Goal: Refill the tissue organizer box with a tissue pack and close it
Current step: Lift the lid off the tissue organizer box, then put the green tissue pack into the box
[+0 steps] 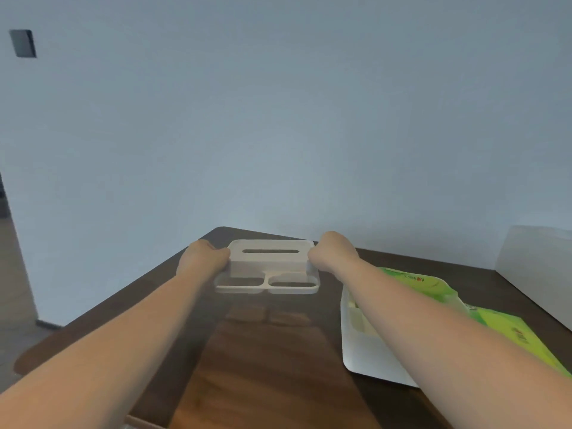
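Note:
A white tissue organizer lid [267,266], with a long slot on top and two oval compartments in front, is held just above the dark wooden table [263,351]. My left hand [202,258] grips its left end and my right hand [332,253] grips its right end. To the right lies the white organizer base [365,354], open side up, partly hidden by my right forearm. A green tissue pack [427,286] sits in or on the base, and more green packaging [517,335] shows beyond my arm.
A pale wall stands right behind the table's far edge. A white box or panel [538,267] stands at the far right of the table. The floor shows at the left, past the table's rounded corner.

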Demonstrator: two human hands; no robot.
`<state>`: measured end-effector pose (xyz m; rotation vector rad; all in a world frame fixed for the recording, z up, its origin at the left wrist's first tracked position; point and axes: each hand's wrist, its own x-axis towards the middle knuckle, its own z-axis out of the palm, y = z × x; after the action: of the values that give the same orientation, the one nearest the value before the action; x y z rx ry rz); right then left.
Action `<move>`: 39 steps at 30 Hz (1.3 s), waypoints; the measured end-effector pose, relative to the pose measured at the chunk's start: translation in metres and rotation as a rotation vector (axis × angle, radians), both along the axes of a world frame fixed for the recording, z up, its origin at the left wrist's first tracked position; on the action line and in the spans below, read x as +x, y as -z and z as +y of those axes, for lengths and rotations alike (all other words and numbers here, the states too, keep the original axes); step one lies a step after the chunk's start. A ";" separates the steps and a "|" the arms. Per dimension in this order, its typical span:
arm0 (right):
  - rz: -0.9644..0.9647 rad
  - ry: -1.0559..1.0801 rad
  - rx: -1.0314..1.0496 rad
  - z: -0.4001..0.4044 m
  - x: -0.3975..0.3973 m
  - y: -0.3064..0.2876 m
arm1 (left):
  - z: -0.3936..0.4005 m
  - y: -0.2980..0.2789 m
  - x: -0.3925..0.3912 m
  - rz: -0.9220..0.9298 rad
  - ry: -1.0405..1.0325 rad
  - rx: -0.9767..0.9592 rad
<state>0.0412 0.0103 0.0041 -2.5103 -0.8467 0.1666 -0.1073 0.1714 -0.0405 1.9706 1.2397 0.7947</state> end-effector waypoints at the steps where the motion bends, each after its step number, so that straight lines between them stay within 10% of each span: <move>1: 0.015 -0.007 -0.024 0.004 -0.002 0.004 | 0.005 0.005 -0.001 0.020 -0.002 0.006; 11: -0.022 -0.142 -0.544 0.026 -0.003 0.033 | 0.023 0.046 0.007 0.137 -0.016 0.009; 22: 0.036 -0.134 -0.656 0.030 0.002 0.048 | 0.019 0.059 0.012 0.314 0.023 -0.006; 39: -0.151 0.060 0.125 -0.061 0.030 -0.014 | -0.086 -0.016 0.065 0.111 0.419 0.364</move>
<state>0.0716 -0.0503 0.0182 -2.4503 -0.8123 -0.0948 -0.0427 0.0849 -0.0250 2.4862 0.7278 0.7382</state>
